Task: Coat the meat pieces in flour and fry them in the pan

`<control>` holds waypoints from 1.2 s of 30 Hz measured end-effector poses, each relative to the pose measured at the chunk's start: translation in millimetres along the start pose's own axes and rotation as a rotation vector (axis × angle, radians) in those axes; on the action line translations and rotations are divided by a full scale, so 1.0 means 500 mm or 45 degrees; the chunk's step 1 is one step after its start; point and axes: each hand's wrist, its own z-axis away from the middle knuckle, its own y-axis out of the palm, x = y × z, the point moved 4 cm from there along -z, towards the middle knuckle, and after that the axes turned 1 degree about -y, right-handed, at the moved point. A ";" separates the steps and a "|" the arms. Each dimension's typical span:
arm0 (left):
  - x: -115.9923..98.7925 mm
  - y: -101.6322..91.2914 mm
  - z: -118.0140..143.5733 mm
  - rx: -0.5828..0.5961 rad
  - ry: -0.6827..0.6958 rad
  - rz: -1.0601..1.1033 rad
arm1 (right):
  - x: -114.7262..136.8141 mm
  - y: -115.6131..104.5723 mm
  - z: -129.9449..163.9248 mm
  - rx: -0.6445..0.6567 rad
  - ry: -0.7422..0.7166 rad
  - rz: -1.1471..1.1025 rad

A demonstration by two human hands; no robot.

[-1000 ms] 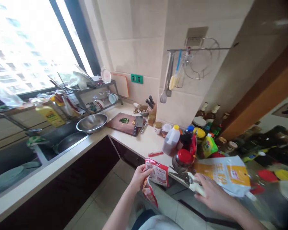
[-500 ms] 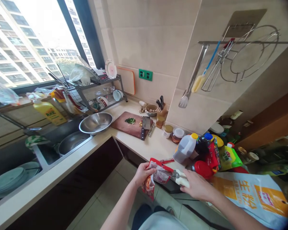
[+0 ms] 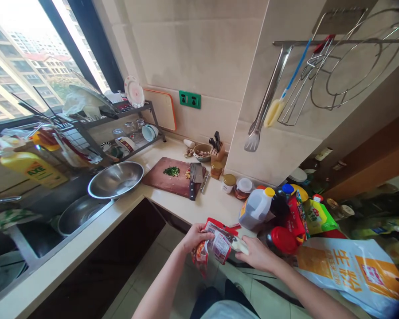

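Observation:
My left hand (image 3: 197, 239) grips a red and white food packet (image 3: 219, 246) by its upper left part, in front of the counter's edge. In my right hand (image 3: 256, 253) is a pair of kitchen scissors (image 3: 240, 245) with white handles, the fingers closed round them. Their blades lie across the upper part of the packet and point left, toward my left hand. Behind the hands, a wooden cutting board (image 3: 159, 179) carries chopped greens (image 3: 171, 171) and a cleaver (image 3: 193, 179).
A steel bowl (image 3: 116, 179) stands left of the board, by the sink. To the right are a clear jug (image 3: 256, 208) with a yellow cap, a red-lidded jar (image 3: 283, 239) and a large white and orange bag (image 3: 352, 270). Small jars (image 3: 228, 182) line the wall.
The scissor handles have come closer together and the blades reach further across the packet. My right hand has moved left. The view has shifted a little to the right.

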 end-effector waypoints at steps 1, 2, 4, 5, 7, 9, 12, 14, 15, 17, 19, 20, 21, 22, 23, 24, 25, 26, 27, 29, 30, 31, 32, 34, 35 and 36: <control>0.001 -0.005 -0.007 0.008 -0.009 -0.008 | -0.001 0.005 -0.005 -0.005 0.017 -0.018; 0.003 -0.009 -0.014 0.021 -0.020 -0.018 | -0.001 0.010 -0.012 -0.010 0.026 -0.038; 0.006 -0.014 -0.030 0.068 -0.055 -0.051 | 0.002 0.013 -0.029 -0.014 0.004 -0.074; 0.008 -0.016 -0.039 0.100 -0.076 -0.072 | 0.006 0.013 -0.040 -0.011 -0.027 -0.091; 0.009 -0.020 -0.055 0.166 -0.111 -0.111 | 0.016 0.010 -0.062 0.003 -0.101 -0.126; 0.009 -0.028 -0.070 0.221 -0.129 -0.140 | 0.026 0.006 -0.080 0.018 -0.166 -0.147; 0.011 -0.043 -0.090 0.273 -0.144 -0.172 | 0.038 0.010 -0.097 0.029 -0.226 -0.176; 0.016 -0.051 -0.100 0.296 -0.157 -0.189 | 0.044 0.016 -0.107 0.042 -0.252 -0.201; 0.020 -0.053 -0.105 0.306 -0.163 -0.196 | 0.046 0.020 -0.112 0.056 -0.261 -0.212; 0.027 -0.055 -0.111 0.330 -0.174 -0.208 | 0.049 0.025 -0.123 0.099 -0.270 -0.234; 0.031 -0.056 -0.115 0.354 -0.176 -0.217 | 0.049 0.027 -0.133 0.151 -0.268 -0.259; 0.032 -0.058 -0.116 0.364 -0.175 -0.221 | 0.049 0.028 -0.137 0.178 -0.262 -0.272; 0.032 -0.061 -0.118 0.375 -0.174 -0.226 | 0.048 0.029 -0.139 0.205 -0.252 -0.286; 0.031 -0.065 -0.119 0.387 -0.175 -0.232 | 0.047 0.030 -0.141 0.229 -0.238 -0.298; 0.030 -0.070 -0.120 0.398 -0.178 -0.238 | 0.046 0.032 -0.143 0.248 -0.217 -0.306; 0.029 -0.075 -0.121 0.407 -0.180 -0.243 | 0.045 0.035 -0.144 0.261 -0.190 -0.311; 0.028 -0.080 -0.122 0.413 -0.181 -0.247 | 0.044 0.037 -0.146 0.269 -0.161 -0.315; 0.027 -0.084 -0.124 0.415 -0.178 -0.249 | 0.044 0.039 -0.148 0.273 -0.133 -0.319; 0.027 -0.088 -0.125 0.412 -0.171 -0.249 | 0.044 0.040 -0.151 0.279 -0.110 -0.325; 0.025 -0.092 -0.126 0.395 -0.140 -0.244 | 0.046 0.040 -0.157 0.318 -0.078 -0.351; 0.024 -0.092 -0.125 0.384 -0.118 -0.239 | 0.046 0.040 -0.159 0.355 -0.064 -0.369; 0.023 -0.093 -0.123 0.373 -0.093 -0.234 | 0.046 0.039 -0.161 0.398 -0.049 -0.386; 0.022 -0.093 -0.122 0.363 -0.069 -0.229 | 0.046 0.037 -0.162 0.445 -0.035 -0.405; 0.021 -0.095 -0.117 0.352 -0.029 -0.225 | 0.043 0.035 -0.163 0.528 -0.002 -0.440; 0.020 -0.098 -0.116 0.346 -0.013 -0.224 | 0.042 0.035 -0.163 0.553 0.013 -0.456; 0.019 -0.101 -0.115 0.341 0.000 -0.224 | 0.041 0.035 -0.163 0.564 0.027 -0.470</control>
